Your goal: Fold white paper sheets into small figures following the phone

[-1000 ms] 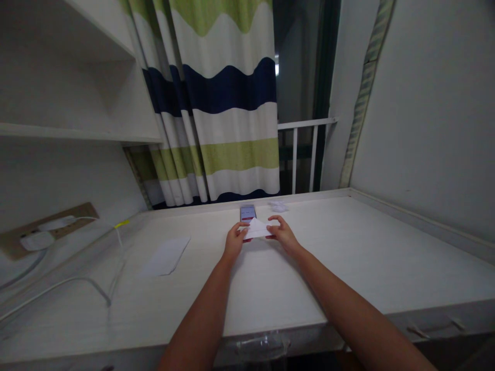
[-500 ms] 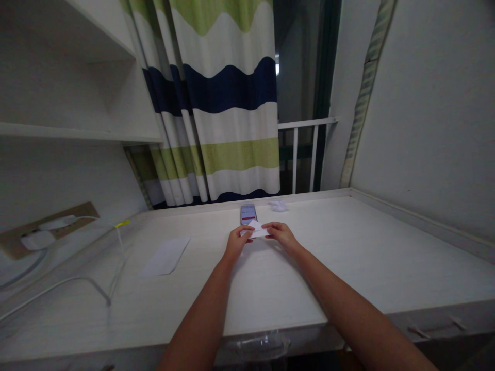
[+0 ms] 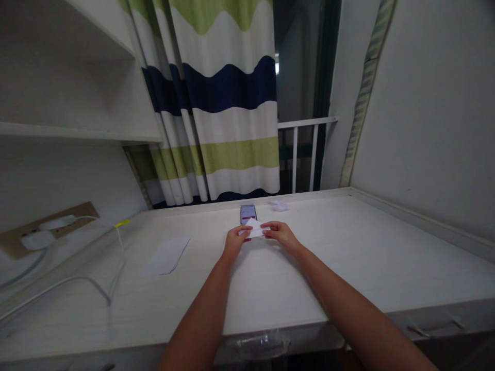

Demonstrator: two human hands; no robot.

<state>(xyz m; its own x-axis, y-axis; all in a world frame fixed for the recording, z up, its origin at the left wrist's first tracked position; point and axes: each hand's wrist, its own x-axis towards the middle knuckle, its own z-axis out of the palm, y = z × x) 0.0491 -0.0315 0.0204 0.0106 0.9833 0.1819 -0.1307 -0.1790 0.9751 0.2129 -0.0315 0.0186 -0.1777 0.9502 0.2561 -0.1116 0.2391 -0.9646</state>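
Observation:
A small folded white paper (image 3: 255, 230) with a pointed top is held between my two hands, just above the desk. My left hand (image 3: 235, 242) pinches its left end, thumb on the near face. The right end is gripped by my right hand (image 3: 282, 234), with the thumb below and fingers along the upper edge. Just behind the paper a phone (image 3: 248, 212) with a lit screen stands near the back edge, its lower part hidden by the paper and fingers.
White sheets (image 3: 167, 256) lie left on the white desk (image 3: 356, 247). Crumpled paper (image 3: 279, 205) sits at the back, right of the phone. Cables (image 3: 83, 279) run from plugs (image 3: 38, 239) on the left. A striped curtain (image 3: 232, 118) hangs behind; drawer handles (image 3: 436, 327) line the front.
Both hands have shifted very slightly to the left with the folded paper, whose face has tilted a little. The phone and other papers stay put.

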